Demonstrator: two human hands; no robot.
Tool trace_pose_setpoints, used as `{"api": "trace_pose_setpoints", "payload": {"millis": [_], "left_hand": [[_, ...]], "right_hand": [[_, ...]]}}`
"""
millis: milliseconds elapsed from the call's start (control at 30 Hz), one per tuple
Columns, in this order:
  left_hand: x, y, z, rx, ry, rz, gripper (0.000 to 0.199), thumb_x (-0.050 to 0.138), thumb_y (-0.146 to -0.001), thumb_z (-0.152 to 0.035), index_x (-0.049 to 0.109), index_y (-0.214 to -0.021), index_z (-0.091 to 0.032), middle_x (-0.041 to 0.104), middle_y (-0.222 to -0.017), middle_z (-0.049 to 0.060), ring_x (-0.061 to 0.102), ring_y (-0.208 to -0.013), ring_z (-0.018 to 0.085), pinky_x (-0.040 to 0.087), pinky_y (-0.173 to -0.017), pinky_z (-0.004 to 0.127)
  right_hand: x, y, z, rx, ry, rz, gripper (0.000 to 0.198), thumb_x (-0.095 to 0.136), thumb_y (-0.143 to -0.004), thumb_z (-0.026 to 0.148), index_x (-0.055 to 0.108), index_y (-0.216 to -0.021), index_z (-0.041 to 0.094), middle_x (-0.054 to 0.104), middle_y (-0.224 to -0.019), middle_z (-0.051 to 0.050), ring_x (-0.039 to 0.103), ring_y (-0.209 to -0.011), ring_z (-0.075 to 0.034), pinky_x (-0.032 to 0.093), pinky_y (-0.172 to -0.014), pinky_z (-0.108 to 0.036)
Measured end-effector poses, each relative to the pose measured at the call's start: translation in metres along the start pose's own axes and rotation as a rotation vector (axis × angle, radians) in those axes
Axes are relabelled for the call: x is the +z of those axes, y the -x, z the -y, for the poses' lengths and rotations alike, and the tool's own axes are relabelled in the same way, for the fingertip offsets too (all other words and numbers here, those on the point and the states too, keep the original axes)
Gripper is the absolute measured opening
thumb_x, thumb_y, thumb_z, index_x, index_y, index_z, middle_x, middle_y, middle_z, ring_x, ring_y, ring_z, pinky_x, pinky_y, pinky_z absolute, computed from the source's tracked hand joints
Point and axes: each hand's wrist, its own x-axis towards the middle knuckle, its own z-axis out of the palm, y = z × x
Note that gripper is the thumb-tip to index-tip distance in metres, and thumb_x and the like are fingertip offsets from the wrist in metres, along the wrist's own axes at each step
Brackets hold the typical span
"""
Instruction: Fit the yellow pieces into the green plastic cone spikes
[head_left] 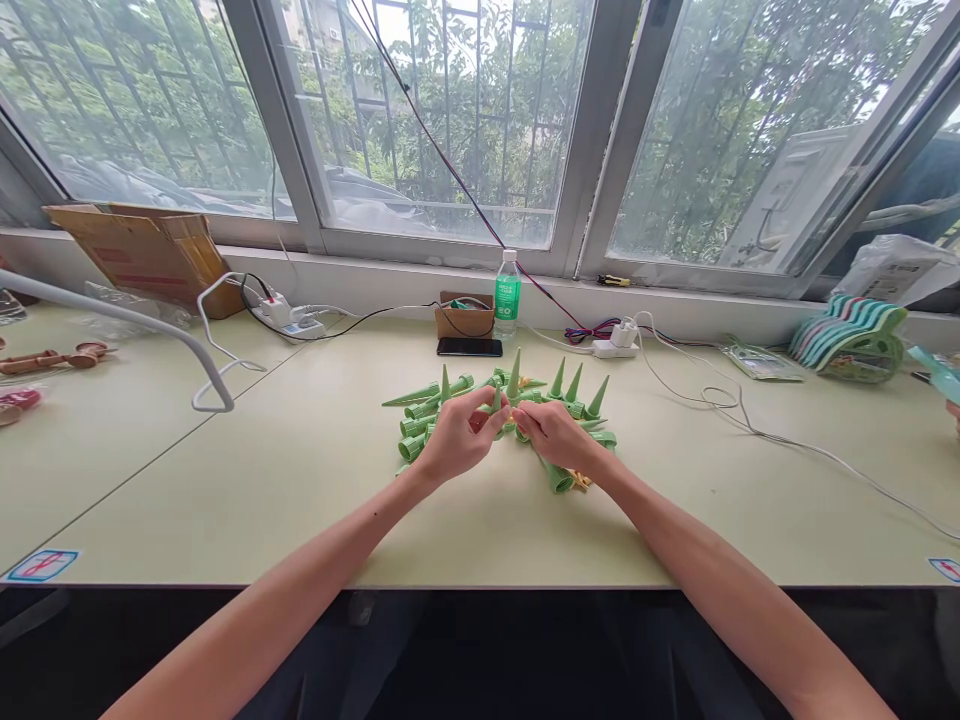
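My left hand (459,434) is closed around a green plastic spike (496,399), whose pointed tip shows above the fingers. Close beside it, my right hand (553,432) is pinched against the near side of that spike; a speck of yellow shows at its fingertips, but the piece is too small to name. Around both hands lie several more green cone-shaped spikes, some standing point up like the tall one (514,378), others on their sides like the one (559,478) below my right hand. Small yellow pieces (580,480) lie beside that one.
Behind the spikes are a black phone (469,347), a small cardboard box (465,318) and a bottle (507,300). Power strips (615,345) and a white cable (795,440) run rightward. Green hangers (847,340) stand far right, near another person's hand (953,412). A grey curved bar (150,325) crosses left.
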Motion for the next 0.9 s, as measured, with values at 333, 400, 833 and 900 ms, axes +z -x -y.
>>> {"api": "trace_pose_setpoints", "payload": {"millis": [333,400,833,900], "left_hand": [[-0.0006,0.0004,-0.0008,0.032,-0.055,0.011,0.025,0.058,-0.088,-0.041,0.057,-0.084,-0.016,0.056,-0.076,0.000,0.035,-0.047,0.004,0.035,-0.044,0.019],[-0.0009,0.0005,-0.0018,0.042,-0.084,0.019,0.024,0.058,-0.087,-0.041,0.058,-0.087,-0.016,0.056,-0.076,0.000,0.036,-0.047,0.004,0.036,-0.045,0.020],[-0.0016,0.0005,0.0013,0.028,-0.094,0.046,0.015,0.056,-0.087,-0.032,0.055,-0.090,-0.017,0.060,-0.081,0.002,0.049,-0.051,0.007,0.043,-0.049,0.021],[-0.0014,0.0006,0.0017,0.028,-0.094,0.046,0.014,0.055,-0.087,-0.030,0.055,-0.091,-0.017,0.060,-0.082,0.002,0.049,-0.051,0.007,0.044,-0.049,0.021]], "right_hand": [[-0.0010,-0.0002,0.0012,0.002,-0.021,-0.007,0.036,0.033,-0.099,0.031,0.040,-0.066,0.020,0.042,-0.057,0.003,0.033,-0.051,-0.010,0.029,-0.055,-0.026],[-0.0015,-0.0004,0.0022,0.002,-0.018,-0.007,0.036,0.033,-0.099,0.031,0.039,-0.065,0.020,0.042,-0.057,0.003,0.033,-0.052,-0.010,0.029,-0.056,-0.026],[-0.0017,-0.0003,0.0049,0.050,-0.005,-0.012,0.039,0.033,-0.099,0.036,0.033,-0.063,0.020,0.035,-0.056,0.004,0.028,-0.052,-0.010,0.026,-0.055,-0.027],[-0.0022,-0.0007,0.0051,0.052,-0.003,-0.009,0.039,0.033,-0.099,0.036,0.032,-0.063,0.020,0.035,-0.056,0.004,0.028,-0.052,-0.010,0.025,-0.055,-0.027]]}}
